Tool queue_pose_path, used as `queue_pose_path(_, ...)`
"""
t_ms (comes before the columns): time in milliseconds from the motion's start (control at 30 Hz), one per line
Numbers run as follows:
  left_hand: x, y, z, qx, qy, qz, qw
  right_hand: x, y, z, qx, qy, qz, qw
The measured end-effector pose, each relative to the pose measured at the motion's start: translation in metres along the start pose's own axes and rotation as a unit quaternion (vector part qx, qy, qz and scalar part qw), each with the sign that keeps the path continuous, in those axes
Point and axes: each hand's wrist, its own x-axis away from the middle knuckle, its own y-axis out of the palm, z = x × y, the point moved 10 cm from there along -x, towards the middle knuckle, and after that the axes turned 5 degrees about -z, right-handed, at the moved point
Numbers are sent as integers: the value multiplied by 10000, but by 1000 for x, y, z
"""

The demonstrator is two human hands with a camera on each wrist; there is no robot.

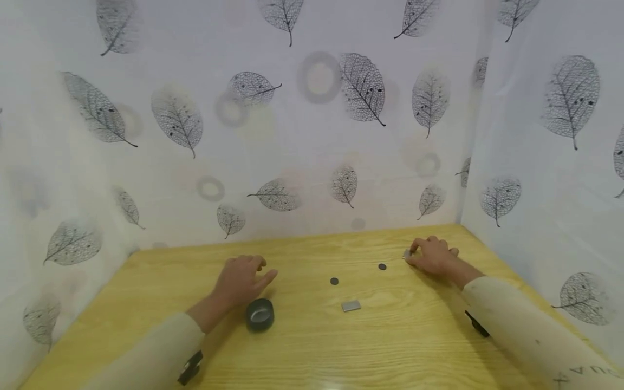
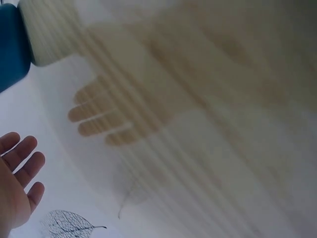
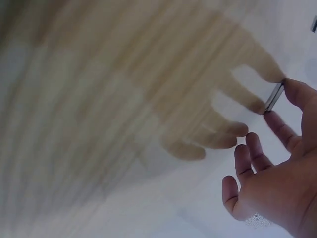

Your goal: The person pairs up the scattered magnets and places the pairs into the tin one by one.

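Observation:
Far right on the table, my right hand (image 1: 434, 257) pinches a small silver rectangular plate (image 1: 407, 254). In the right wrist view, thumb and forefinger meet the thin edge of this plate (image 3: 274, 97), its reflection touching it on the tabletop. My left hand (image 1: 241, 279) hovers at the left with relaxed fingers and holds nothing, just beyond a dark round bowl (image 1: 260, 314). The left wrist view shows part of that hand (image 2: 17, 183) and a blue rounded side, seemingly the bowl (image 2: 12, 47). A second silver plate (image 1: 351, 306) lies flat nearer the middle.
Between the hands lie two dark discs, one (image 1: 334, 281) near the centre and another (image 1: 382, 266) closer to my right hand. The glossy wood-grain table (image 1: 312, 346) meets a leaf-patterned curtain (image 1: 302, 135) at its back and sides.

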Motion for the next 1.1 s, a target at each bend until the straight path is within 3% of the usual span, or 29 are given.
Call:
queue_pose_path(133, 1, -1, 7, -3, 80, 69, 9999, -1, 2, -3, -164, 253, -128, 9995)
queue_pose_path(267, 3, -10, 15, 29, 347, 568, 9978, -3, 4, 0, -312, 270, -91, 9991)
queue_pose_path(433, 6, -20, 24, -16, 722, 1192, 9902, -4, 4, 2, -159, 4, 86, 9998)
queue_pose_path(600, 4, -24, 33, -46, 999, 1506, 9835, -3, 2, -6, 161, -388, 198, 9989)
queue_pose_path(833, 1, -22, 59, -164, 1454, 1489, 9780, -1, 2, -6, 100, -449, 273, 9986)
queue_pose_path(967, -2, -18, 68, -121, 1509, 1369, 9790, -2, 3, -5, 107, -510, 298, 9982)
queue_pose_path(1100, -5, -14, 72, 62, 1371, 1241, 9827, -3, 4, -3, 139, -543, 306, 9980)
